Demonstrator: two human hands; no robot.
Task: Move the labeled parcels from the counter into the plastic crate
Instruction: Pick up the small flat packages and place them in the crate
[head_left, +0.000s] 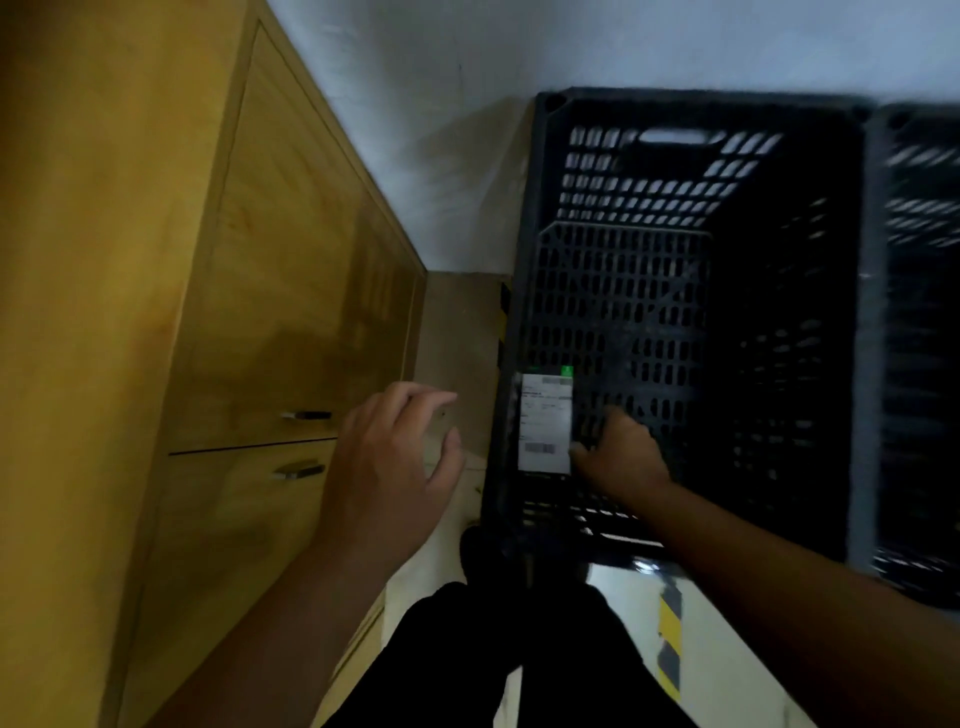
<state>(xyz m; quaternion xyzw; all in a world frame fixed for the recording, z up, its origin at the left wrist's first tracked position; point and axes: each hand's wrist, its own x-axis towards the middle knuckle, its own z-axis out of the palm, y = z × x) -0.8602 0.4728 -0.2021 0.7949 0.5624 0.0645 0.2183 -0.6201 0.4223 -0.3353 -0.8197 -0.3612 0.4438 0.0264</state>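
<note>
**Head view, looking down into the crate.** A black plastic crate (675, 171) stands on the floor beside a wooden cabinet (270, 286). A second crate (919, 312) abuts it on the right. One labeled parcel (545, 423) is inside the first crate, low in the near left corner and close against the left wall, its white label facing the camera. Whether it lies flat on the bottom or leans on the wall cannot be told.

The right hand (621, 449) reaches down into the crate, and its thumb (577, 450) meets the right edge of the parcel. The fingers are hidden behind the hand, so it cannot be told whether they grip the parcel or have let go. The left hand (395, 452) hovers outside the crate above the gap to the cabinet, fingers spread and loosely bent, holding nothing.

**Hazards, as judged.**
- If the parcel is leaning, letting go could make it tip or slide along the slotted floor.
- A corner could snag in the lattice openings.
- A hasty withdrawal could knock the wrist on the near rim.
- It could also drag the parcel back up.
</note>
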